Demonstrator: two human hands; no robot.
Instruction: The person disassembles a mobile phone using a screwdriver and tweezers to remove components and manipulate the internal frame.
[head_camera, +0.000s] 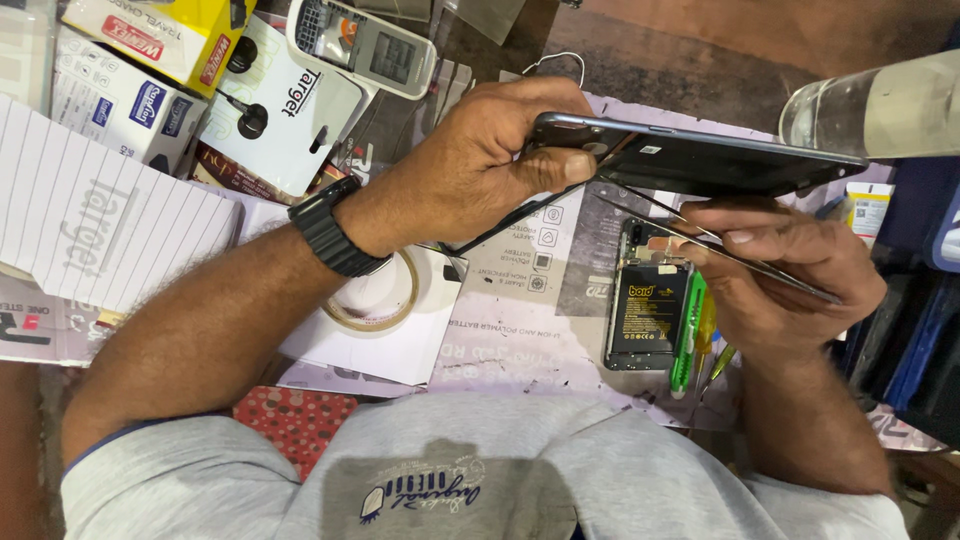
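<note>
Cluttered repair bench (520, 340), left hand (480, 165) gripping black phone (700, 160), right hand (790, 275) just below pinching tweezers (720, 250)

Glossy dark phone panel (720, 160), thin shiny metal tweezers (720, 250) (cardboard boxes (270, 100) matt).

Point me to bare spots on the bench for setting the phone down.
Free: printed sheet between white card and opened phone body; brown tabletop above the left hand. Crowded: boxes top left, tools beside the right hand.
</note>
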